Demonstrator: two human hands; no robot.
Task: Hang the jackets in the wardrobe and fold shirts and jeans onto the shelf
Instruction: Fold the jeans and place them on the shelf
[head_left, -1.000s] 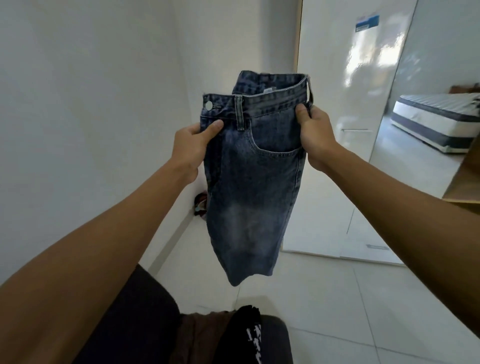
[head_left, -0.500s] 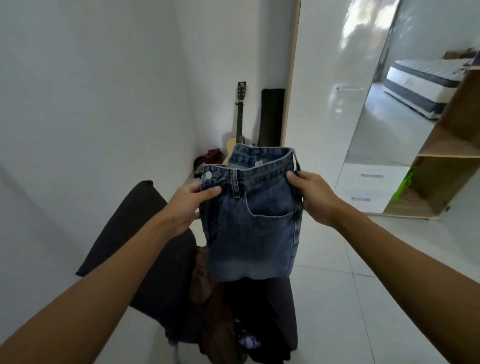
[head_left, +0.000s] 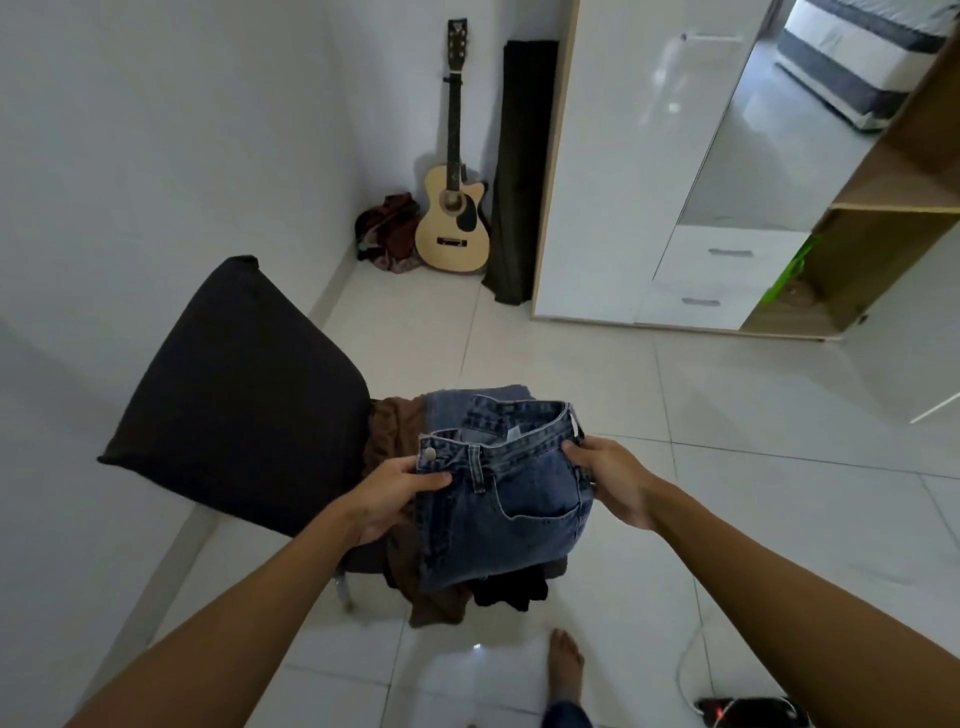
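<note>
Faded blue jeans (head_left: 514, 504), folded over, hang low over a black chair (head_left: 244, 395). My left hand (head_left: 395, 493) grips the waistband by the metal button, and my right hand (head_left: 613, 478) grips the waistband's other side. The jeans' lower part rests on the clothes heaped on the seat: a brown garment (head_left: 395, 447) and a black garment (head_left: 511, 590). The white wardrobe (head_left: 634, 156) stands at the back right, with bare wooden shelves (head_left: 893, 197) showing on its open right side.
A guitar (head_left: 453, 208) and a dark rolled mat (head_left: 519, 171) lean in the corner, beside a bundle of reddish cloth (head_left: 389, 234). A white cable (head_left: 691, 670) and a dark device (head_left: 753, 712) lie on the tiled floor at bottom right, near a bare foot (head_left: 566, 660).
My hands have lowered the jeans from chest height down onto the chair's clothes pile, and my view has tilted down with them. Both hands keep their grip on the waistband.
</note>
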